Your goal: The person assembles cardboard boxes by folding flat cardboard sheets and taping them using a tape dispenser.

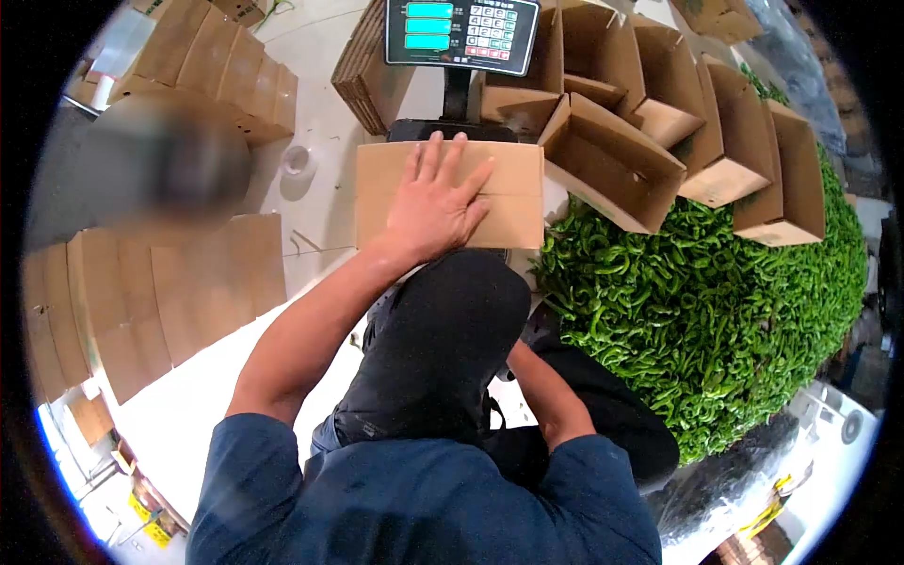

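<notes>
My left hand lies with its fingers spread on the top of a closed cardboard box. The box stands in front of the scale display, over the scale's black base. My right forearm reaches down beside my bent knee, and the hand at its end is hidden by the leg. A big heap of green peppers spreads out at the right, past my knee.
Several open cardboard boxes lie at and above the heap. Flattened cardboard leans left of the scale. Box rows stand at the left. A tape roll sits on the floor. Something dark and blurred covers the upper left.
</notes>
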Demonstrator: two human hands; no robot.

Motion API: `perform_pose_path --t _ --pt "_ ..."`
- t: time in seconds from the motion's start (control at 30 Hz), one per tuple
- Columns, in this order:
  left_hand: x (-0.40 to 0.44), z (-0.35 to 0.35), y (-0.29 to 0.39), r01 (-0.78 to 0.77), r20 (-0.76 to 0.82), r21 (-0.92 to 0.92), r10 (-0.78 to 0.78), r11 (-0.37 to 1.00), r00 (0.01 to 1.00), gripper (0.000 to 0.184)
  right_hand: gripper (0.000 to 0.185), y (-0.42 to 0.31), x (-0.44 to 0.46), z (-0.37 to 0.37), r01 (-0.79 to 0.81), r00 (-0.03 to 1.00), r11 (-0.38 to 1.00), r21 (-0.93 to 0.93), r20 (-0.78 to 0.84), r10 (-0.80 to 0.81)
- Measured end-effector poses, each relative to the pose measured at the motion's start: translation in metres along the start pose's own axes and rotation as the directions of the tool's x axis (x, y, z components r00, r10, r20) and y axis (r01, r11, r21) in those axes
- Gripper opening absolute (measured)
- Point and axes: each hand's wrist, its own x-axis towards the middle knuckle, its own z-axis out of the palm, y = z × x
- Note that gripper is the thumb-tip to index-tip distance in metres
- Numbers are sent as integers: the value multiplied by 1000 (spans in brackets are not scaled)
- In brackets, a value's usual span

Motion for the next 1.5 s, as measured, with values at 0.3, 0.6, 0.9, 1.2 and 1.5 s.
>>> perform_pose_path --t 0.3,0.6,0.9,1.2,1.5 --pt "-2 -3 2 15 -9 -75 -16 997 1000 57 36 16 -35 -62 176 976 979 -106 151 -159" --pt "-5 -2 3 23 -27 -28 -24 999 999 58 38 68 -184 -328 58 871 998 26 -489 -38" --pt "-6 0 -5 -19 45 -44 21 999 999 68 52 -51 -133 -333 550 687 810 203 -662 -300" --pt "-4 -28 -12 -16 134 -272 55 962 989 64 47 -53 -120 -326 563 690 810 164 -633 -351" --pt "-33 -44 -34 329 607 -651 -208 -684 767 43 39 -60 -123 -326 541 692 833 112 -622 -366"
